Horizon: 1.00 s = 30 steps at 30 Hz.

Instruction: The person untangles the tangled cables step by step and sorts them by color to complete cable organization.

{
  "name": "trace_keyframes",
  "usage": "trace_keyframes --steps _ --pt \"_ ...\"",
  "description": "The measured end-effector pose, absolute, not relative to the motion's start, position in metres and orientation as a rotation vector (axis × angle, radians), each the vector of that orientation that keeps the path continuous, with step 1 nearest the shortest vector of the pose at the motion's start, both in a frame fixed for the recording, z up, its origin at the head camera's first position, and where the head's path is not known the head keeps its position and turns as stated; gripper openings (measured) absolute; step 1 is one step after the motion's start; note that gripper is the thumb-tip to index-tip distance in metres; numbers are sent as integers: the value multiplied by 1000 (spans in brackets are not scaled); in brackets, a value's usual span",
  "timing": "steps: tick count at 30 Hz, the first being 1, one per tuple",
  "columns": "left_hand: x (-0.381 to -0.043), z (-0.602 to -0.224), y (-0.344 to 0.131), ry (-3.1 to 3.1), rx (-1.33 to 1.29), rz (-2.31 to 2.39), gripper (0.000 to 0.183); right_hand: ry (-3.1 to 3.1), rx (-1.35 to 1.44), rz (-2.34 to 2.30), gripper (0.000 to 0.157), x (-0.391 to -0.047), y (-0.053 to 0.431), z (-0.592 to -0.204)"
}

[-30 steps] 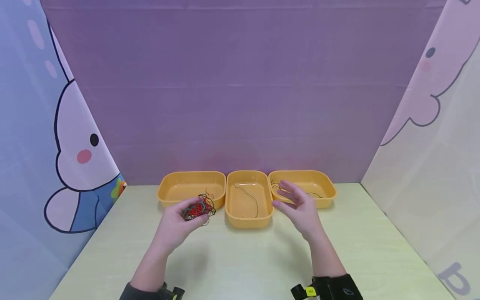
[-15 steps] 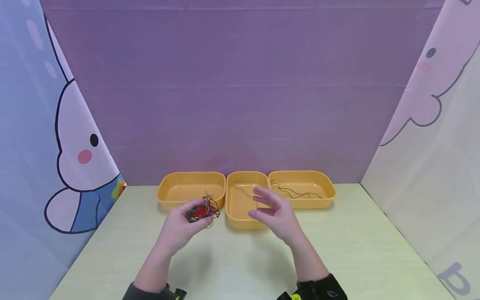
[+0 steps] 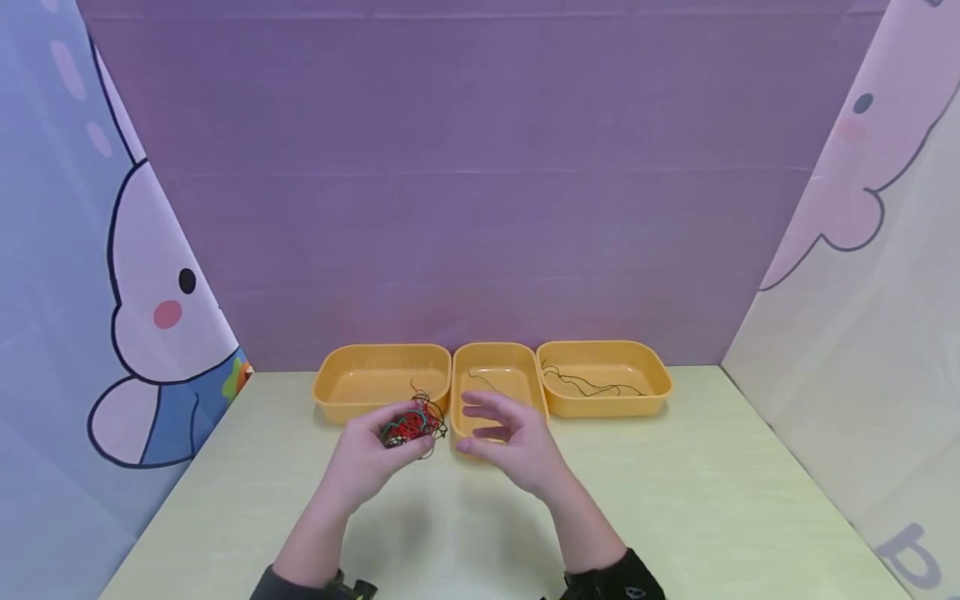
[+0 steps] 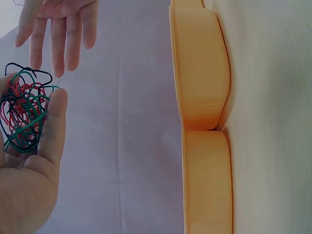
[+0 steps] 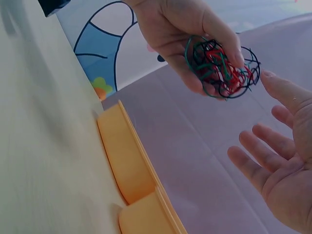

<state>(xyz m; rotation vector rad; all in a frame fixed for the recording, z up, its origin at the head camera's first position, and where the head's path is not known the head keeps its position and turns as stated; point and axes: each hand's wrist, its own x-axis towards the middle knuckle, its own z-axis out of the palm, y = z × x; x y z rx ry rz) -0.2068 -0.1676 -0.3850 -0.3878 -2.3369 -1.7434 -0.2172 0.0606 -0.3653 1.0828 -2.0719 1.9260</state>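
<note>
My left hand grips a tangled bundle of thin wires, red, green and black, between thumb and fingers. Loose loops stick out past the fingertips, as the left wrist view shows on the wire bundle. Just right of it, my right hand holds nothing, its fingers spread and the thumb apart. In the right wrist view the thumb of the right hand comes close to the outer loops of the wire bundle. Both hands are raised in front of the yellow bins.
Three yellow bins stand in a row along the back: a left bin, a middle bin partly behind my right hand, and a right bin. A thin wire lies in the middle one, dark wires in the right one. A purple backdrop rises behind.
My right hand has moved left, from before the right bin to beside the wire bundle. The left hand, still gripping the bundle, has shifted slightly right.
</note>
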Motion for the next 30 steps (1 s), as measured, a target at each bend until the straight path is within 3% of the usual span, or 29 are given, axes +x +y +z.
trace_keyframes --steps 17,30 --pt "-203 -384 -161 -2314 -480 -1736 42 -2131 1014 1867 36 -222 42 -385" --pt "-203 -386 -159 -2323 -480 -1735 41 -2137 943 1801 19 -205 44 -364"
